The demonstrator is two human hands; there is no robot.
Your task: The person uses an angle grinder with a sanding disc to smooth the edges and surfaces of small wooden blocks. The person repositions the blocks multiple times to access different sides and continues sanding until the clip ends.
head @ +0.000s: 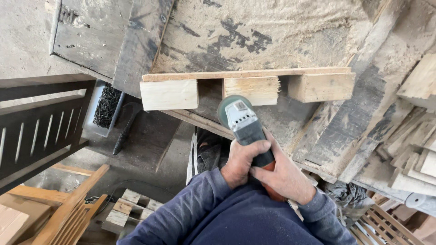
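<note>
1. The angle grinder (244, 129) sits in both hands just in front of the person's chest, over the near edge of the sawdust-covered bench (290, 36).
2. The left hand (241, 162) wraps the dark body from the left, its fingers (258, 146) curled fully round it; the right hand (282, 177) closes over the rear of the handle, behind and to the right of the left.
3. The grinder's long axis runs from the hands up and slightly left, head end away from the person, with the round disc (225, 109) at the far end.
4. The disc lies just below the middle block (251, 90) of a pale wooden piece (247, 74), between the left block (169, 94) and right block (321, 87).
5. Left of the bench the floor drops away, where a tray of nails (107, 105) stands; stacked boards (408, 149) crowd the right side.
</note>
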